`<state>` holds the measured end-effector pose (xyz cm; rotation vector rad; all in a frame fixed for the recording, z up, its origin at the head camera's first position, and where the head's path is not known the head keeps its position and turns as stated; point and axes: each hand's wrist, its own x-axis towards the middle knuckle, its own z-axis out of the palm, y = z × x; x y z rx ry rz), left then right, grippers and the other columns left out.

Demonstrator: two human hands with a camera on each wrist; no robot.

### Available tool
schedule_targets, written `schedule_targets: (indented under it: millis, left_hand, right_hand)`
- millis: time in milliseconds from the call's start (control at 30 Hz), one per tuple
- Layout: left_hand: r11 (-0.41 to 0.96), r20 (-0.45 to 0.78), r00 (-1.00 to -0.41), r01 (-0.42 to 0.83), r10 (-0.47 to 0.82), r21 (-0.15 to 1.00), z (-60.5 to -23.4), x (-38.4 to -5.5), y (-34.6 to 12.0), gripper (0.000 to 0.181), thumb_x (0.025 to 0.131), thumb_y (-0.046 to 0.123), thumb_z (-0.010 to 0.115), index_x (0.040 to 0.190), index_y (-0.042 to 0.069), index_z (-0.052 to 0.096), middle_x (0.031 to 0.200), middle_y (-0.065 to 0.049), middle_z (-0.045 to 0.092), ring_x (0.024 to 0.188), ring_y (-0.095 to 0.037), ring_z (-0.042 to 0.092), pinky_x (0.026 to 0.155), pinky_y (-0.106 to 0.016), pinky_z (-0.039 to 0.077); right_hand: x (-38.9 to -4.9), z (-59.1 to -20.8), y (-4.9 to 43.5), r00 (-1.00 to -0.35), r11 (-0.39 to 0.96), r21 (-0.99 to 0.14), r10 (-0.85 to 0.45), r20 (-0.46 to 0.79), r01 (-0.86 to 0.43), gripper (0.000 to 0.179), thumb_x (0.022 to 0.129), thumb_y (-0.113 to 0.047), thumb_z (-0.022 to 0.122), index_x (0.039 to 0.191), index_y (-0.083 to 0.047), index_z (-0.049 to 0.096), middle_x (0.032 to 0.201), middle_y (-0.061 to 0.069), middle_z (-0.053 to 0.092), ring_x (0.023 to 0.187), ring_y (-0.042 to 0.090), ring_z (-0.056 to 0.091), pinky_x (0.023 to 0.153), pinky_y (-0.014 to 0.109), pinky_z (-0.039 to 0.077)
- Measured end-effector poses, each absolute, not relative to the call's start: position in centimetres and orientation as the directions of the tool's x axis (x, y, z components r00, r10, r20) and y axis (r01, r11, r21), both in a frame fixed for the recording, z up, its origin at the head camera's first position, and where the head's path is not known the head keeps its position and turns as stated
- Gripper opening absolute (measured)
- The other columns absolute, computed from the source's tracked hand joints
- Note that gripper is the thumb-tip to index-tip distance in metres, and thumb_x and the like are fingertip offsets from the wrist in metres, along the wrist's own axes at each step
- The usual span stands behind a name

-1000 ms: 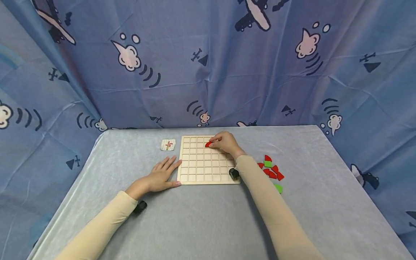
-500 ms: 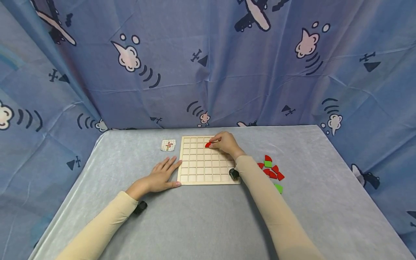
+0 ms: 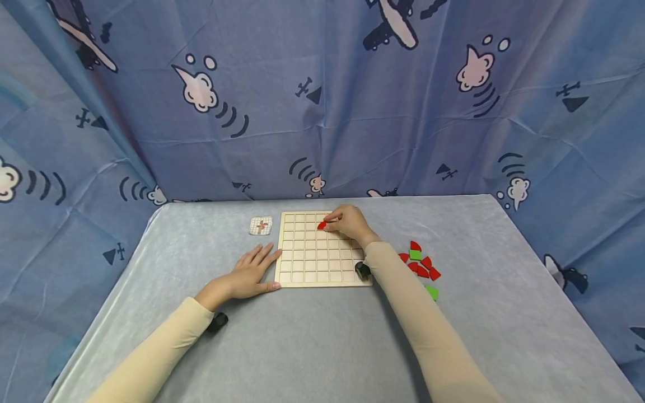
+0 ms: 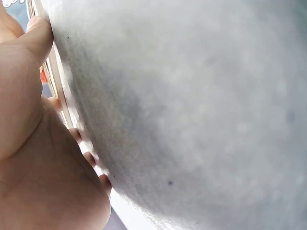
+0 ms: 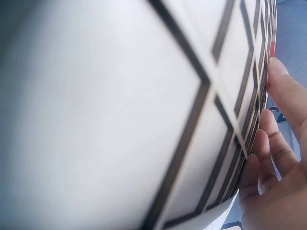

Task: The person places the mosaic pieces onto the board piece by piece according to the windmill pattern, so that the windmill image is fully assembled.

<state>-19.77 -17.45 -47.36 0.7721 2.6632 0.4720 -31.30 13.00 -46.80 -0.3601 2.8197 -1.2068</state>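
A pale wooden grid board [image 3: 304, 263] lies on the table in the head view. Over its far rows my right hand [image 3: 350, 223] pinches a red quarter-circle tile [image 3: 321, 225] between thumb and fingers. Only a sliver of that red tile [image 5: 272, 49] shows past the thumb in the right wrist view, with the other fingertips right at the grid. My left hand [image 3: 247, 278] lies spread on the table, its thumb and forefinger touching the board's left edge. In the left wrist view the board's edge [image 4: 56, 81] runs behind the left thumb.
A small card with a printed grid pattern [image 3: 260, 225] lies left of the board. Several loose red tiles [image 3: 422, 271] and green square tiles [image 3: 431, 292] are right of it, partly behind the right sleeve. A patterned blue curtain [image 3: 322, 112] hangs behind the table.
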Motion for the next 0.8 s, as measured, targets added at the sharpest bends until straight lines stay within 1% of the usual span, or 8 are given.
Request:
schedule_targets:
  millis: [167,433,533,700,800]
  left_hand:
    - [0.801,-0.217,-0.801,0.451,0.558,0.393,-47.9,-19.9,-17.6,0.086,0.096,0.056,0.053,0.161,0.02,0.01,0.169,-0.015,0.0,0.155,-0.043,-0.001,0.12,-0.067,0.009]
    - [0.804,-0.217,-0.804,0.45,0.554,0.388,-47.3,-19.5,-17.4,0.084,0.097,0.051,0.056,0.161,0.016,0.014,0.168,-0.018,0.003,0.154,-0.045,0.001,0.119,-0.069,0.011]
    - [0.806,-0.218,-0.804,0.449,0.553,0.387,-47.3,-19.5,-17.3,0.084,0.097,0.05,0.056,0.161,0.016,0.014,0.168,-0.018,0.003,0.154,-0.045,0.001,0.119,-0.069,0.011]
    - [0.804,-0.217,-0.804,0.447,0.553,0.393,-48.2,-19.9,-17.5,0.085,0.096,0.054,0.055,0.161,0.021,0.01,0.169,-0.013,-0.001,0.155,-0.042,-0.002,0.12,-0.067,0.01]
    - [0.799,-0.201,-0.806,0.454,0.557,0.394,-48.6,-20.1,-17.7,0.085,0.096,0.055,0.055,0.161,0.022,0.011,0.169,-0.012,0.0,0.155,-0.041,-0.002,0.12,-0.067,0.01]
  right_hand:
    - [-31.3,-46.9,12.9,-0.971,0.674,-0.713,-0.234,0.045,-0.195,0.029,0.08,-0.018,0.083,0.107,-0.009,0.079,0.112,0.013,0.07,0.103,0.028,0.062,0.094,0.041,0.048]
    - [-31.3,-47.1,12.9,-0.971,0.67,-0.716,-0.236,0.048,-0.198,0.027,0.081,-0.017,0.083,0.107,-0.009,0.079,0.113,0.013,0.07,0.106,0.029,0.062,0.097,0.042,0.049]
    - [-31.4,-47.1,12.9,-0.969,0.667,-0.716,-0.238,0.06,-0.208,0.027,0.081,-0.017,0.083,0.106,-0.009,0.079,0.112,0.013,0.07,0.105,0.029,0.063,0.096,0.042,0.049]
    - [-31.4,-47.2,13.0,-0.968,0.665,-0.714,-0.24,0.074,-0.219,0.027,0.08,-0.016,0.083,0.105,-0.008,0.079,0.109,0.013,0.071,0.1,0.027,0.062,0.092,0.04,0.049]
    - [-31.4,-47.1,13.0,-0.968,0.667,-0.713,-0.24,0.072,-0.218,0.027,0.08,-0.016,0.083,0.105,-0.008,0.079,0.109,0.013,0.071,0.099,0.026,0.062,0.091,0.039,0.048]
